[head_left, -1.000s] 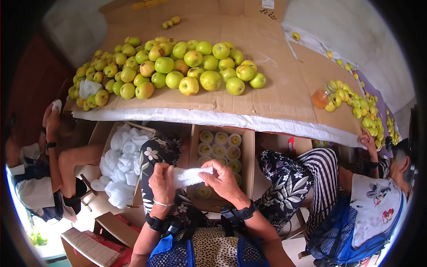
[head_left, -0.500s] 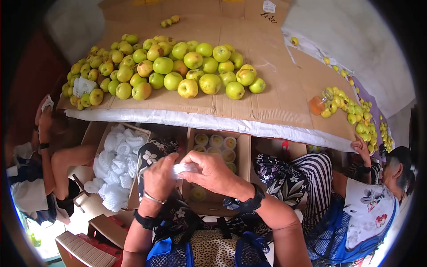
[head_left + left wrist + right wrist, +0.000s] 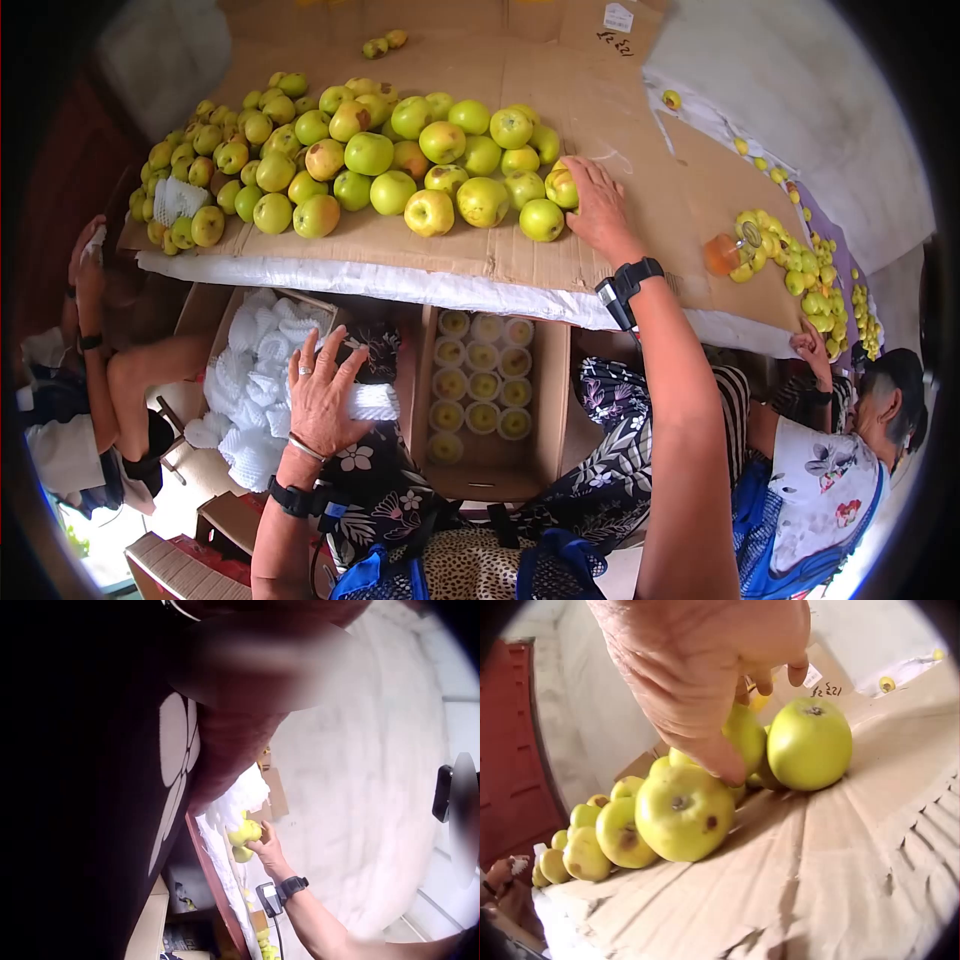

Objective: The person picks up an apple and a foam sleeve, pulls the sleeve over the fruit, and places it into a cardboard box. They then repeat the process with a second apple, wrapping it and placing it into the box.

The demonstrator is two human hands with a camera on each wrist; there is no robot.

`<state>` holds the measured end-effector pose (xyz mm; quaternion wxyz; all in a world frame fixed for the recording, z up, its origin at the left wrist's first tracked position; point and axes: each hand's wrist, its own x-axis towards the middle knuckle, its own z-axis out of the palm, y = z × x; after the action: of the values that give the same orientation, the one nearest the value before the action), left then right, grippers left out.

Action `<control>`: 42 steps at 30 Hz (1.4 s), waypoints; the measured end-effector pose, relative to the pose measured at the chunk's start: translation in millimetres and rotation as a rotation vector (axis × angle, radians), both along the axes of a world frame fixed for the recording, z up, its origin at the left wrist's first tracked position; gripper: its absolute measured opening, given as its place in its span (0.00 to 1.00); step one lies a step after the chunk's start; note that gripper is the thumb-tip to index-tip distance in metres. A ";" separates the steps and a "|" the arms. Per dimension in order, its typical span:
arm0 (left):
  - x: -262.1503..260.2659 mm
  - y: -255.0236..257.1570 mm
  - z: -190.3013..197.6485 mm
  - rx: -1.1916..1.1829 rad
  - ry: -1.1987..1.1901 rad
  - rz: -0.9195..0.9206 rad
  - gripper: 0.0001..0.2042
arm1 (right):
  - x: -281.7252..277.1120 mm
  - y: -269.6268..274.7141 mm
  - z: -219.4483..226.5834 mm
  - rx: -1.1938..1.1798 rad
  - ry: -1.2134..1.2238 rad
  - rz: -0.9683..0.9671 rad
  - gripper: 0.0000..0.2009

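Note:
My right hand point(image 3: 600, 212) reaches over the cardboard-covered table and grips a yellow-green apple point(image 3: 562, 187) at the right end of the pile. In the right wrist view its thumb lies along that apple point(image 3: 746, 739), with fingers bent over the far side. Another apple point(image 3: 810, 746) stands beside it, and one with a brown spot point(image 3: 686, 814) sits in front. Over my lap, my left hand point(image 3: 325, 400) has its fingers spread. A white foam net sleeve point(image 3: 374, 402) lies against it between thumb and forefinger; the hand hides the sleeve's other end.
Below the table edge, a carton point(image 3: 545, 430) holds rows of apples in foam sleeves. Left of it, a box is heaped with loose foam nets point(image 3: 255, 385). A jar point(image 3: 722, 255) stands near more apples at right. Other people sit on both sides.
Both hands were together on the white foam sleeve over my lap. The right hand has let go and reached up to the apple pile; the left has moved left and spread its fingers.

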<state>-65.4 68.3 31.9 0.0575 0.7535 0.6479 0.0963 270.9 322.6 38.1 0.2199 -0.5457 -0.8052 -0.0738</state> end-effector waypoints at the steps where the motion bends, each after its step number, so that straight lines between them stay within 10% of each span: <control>1: -1.0 1.9 1.1 0.001 0.005 0.008 0.41 | 0.2 4.0 -1.6 -0.011 0.002 0.007 0.32; 6: -2.0 4.3 1.7 -0.009 0.012 0.006 0.40 | 5.3 5.2 2.6 0.003 0.017 0.082 0.33; 9: -13.2 -0.6 -5.6 0.102 -0.154 -0.031 0.36 | 5.8 -18.6 17.9 0.114 0.401 0.044 0.29; 13: -21.6 -13.0 -41.0 0.473 -0.820 -0.041 0.22 | -1.0 -88.8 27.0 -0.408 1.525 0.317 0.24; 20: -15.7 -26.9 -39.7 0.490 -0.536 0.072 0.14 | -20.9 -182.5 39.7 -1.018 2.260 0.510 0.20; 24: 6.6 -37.9 -22.7 0.391 -0.698 -0.014 0.18 | -29.4 -207.5 36.5 -1.212 2.347 0.844 0.22; 27: 47.7 -53.1 5.3 0.190 -1.062 0.112 0.23 | -46.4 -246.7 44.9 -1.022 2.227 0.645 0.22; 42: 54.9 -71.0 47.1 0.263 -0.604 -0.119 0.33 | -77.8 -325.0 49.1 -1.215 1.902 0.628 0.33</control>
<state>-10.4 -2.7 78.9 0.1546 0.7283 0.5386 0.3944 193.1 -2.4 87.3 0.4454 -0.1735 -0.3188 0.8184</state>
